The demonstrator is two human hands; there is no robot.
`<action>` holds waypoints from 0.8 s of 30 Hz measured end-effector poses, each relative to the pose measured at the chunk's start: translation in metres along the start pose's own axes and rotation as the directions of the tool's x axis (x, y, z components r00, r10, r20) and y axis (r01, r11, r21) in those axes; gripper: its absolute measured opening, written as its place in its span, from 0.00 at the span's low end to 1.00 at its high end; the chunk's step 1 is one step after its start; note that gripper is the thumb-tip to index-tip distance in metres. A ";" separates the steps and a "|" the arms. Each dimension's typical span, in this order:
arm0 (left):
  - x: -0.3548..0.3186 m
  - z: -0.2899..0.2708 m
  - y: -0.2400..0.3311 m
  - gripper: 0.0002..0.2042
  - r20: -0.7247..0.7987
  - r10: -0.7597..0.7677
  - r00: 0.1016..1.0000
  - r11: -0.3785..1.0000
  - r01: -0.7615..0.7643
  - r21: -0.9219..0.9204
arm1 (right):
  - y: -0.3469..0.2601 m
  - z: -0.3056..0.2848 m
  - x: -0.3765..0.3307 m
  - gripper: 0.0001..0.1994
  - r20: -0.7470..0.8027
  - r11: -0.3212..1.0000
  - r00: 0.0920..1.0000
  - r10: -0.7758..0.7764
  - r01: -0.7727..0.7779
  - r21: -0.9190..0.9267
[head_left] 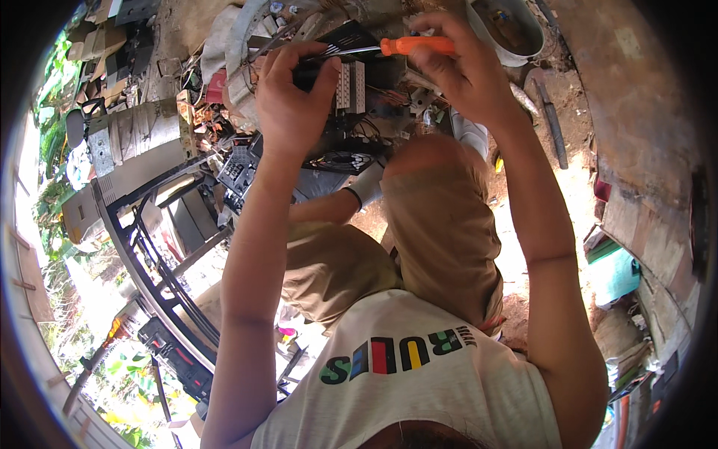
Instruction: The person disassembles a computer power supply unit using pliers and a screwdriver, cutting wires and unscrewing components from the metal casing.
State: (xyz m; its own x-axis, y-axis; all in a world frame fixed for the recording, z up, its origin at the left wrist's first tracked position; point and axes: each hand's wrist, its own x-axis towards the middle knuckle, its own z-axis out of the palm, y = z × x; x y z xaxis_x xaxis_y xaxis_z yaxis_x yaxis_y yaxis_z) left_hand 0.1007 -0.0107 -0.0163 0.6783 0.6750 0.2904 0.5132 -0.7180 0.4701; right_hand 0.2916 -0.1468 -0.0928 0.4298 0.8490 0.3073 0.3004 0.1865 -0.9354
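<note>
My right hand [467, 75] grips a screwdriver [416, 46] by its orange handle, with the metal shaft pointing left. The shaft reaches to a dark, flat slotted part [348, 37] beside my left hand [293, 97]. The left thumb and fingers are curled around the edge of this part; its exact kind is unclear, and its lower side is partly hidden by the hand. Just below the shaft, near the left thumb, are pale strips with rows of small holes [350, 86]. Dark cables [344, 159] lie between my hands and my legs.
A grey basin [516, 49] stands at the far right, with a long knife-like tool [553, 123] on the ground near it. Mixed scrap [206, 108] is heaped at the far left. A dark metal frame [146, 254] leans at the left, and a teal object [615, 268] lies at the right.
</note>
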 end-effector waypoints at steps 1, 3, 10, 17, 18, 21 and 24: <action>0.000 0.000 -0.002 0.11 0.007 -0.001 1.000 1.000 0.001 0.006 | 0.008 -0.005 -0.002 0.12 0.073 0.995 0.996 0.043 -0.036 -0.088; 0.002 0.001 0.000 0.11 0.012 -0.030 0.999 1.000 0.030 -0.009 | -0.002 0.002 0.001 0.11 -0.019 0.998 0.998 -0.054 0.054 -0.012; 0.002 0.000 0.003 0.10 0.035 0.000 0.999 1.000 0.000 0.000 | -0.033 -0.012 0.003 0.09 0.064 0.990 0.994 0.087 -0.094 0.109; 0.000 0.006 0.002 0.10 0.043 0.137 0.990 0.980 -0.142 0.138 | -0.024 -0.011 0.004 0.10 0.114 0.970 0.981 0.160 -0.178 0.167; 0.001 0.008 0.004 0.10 0.041 0.143 0.989 0.978 -0.147 0.147 | -0.017 -0.008 0.002 0.12 0.123 0.924 0.965 0.231 -0.258 0.283; -0.001 0.009 0.000 0.18 0.033 0.089 0.996 0.986 -0.092 0.136 | -0.008 -0.023 0.014 0.17 0.446 0.548 0.740 0.504 -0.673 0.497; -0.007 0.008 0.001 0.29 -0.058 -0.034 0.998 0.999 0.033 -0.015 | -0.017 -0.040 0.038 0.21 0.750 0.231 0.471 0.464 -0.882 0.411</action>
State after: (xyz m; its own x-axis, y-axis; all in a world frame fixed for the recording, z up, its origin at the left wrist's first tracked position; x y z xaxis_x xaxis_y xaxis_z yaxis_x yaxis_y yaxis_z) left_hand 0.1005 -0.0178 -0.0247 0.6293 0.7074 0.3219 0.5272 -0.6929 0.4919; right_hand 0.3364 -0.1379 -0.0579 -0.2970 0.8573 -0.4206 -0.6597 -0.5026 -0.5588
